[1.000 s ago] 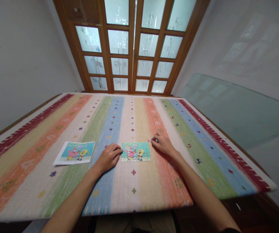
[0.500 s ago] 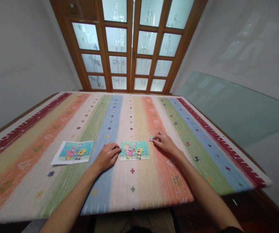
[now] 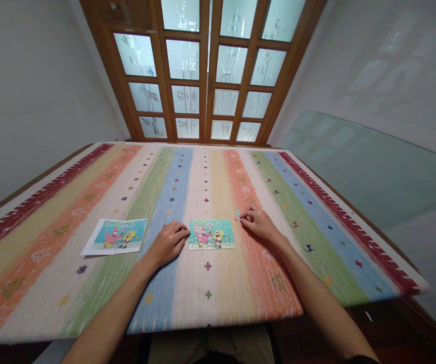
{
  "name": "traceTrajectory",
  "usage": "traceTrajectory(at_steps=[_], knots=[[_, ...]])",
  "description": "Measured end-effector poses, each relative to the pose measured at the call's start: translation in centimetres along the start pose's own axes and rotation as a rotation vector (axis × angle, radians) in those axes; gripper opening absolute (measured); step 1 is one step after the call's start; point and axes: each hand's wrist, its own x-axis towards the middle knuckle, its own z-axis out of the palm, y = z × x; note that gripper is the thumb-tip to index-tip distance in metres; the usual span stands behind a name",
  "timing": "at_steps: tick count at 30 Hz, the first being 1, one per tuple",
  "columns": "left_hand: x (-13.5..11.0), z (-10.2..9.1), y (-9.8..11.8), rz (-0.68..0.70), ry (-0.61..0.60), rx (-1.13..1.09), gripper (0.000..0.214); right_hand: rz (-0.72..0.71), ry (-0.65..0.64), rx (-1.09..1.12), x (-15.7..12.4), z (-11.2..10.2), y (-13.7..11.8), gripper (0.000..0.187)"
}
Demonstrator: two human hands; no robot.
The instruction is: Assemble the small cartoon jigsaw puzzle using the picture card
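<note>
On the striped cloth lies a mostly joined jigsaw puzzle of cartoon figures, with a paler patch at its upper left. My left hand rests on the cloth, its fingertips touching the puzzle's left edge, fingers loosely extended and nothing held. Just right of the puzzle, my right hand has its thumb and fingers closed together at a few small loose puzzle pieces, pink and turquoise. One piece seems to be in the pinch, partly hidden by the fingertips.
A printed reference picture with the same figures lies left of my left hand, its edge slightly raised. The striped tablecloth covers the table. Beyond stand wooden doors with glass panes; a glass panel leans along the right wall.
The right fingertips have shifted very slightly among the loose pieces. My left hand stays at the puzzle's edge; the whole view has moved a little.
</note>
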Motion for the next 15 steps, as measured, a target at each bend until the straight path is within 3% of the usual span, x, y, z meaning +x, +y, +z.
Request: traceTrajectory(at_steps=[15], knots=[[0.05,-0.01,0.15,0.0,0.003,-0.004,0.025,-0.016,-0.014,0.036,-0.05,-0.17,-0.47,0.013]])
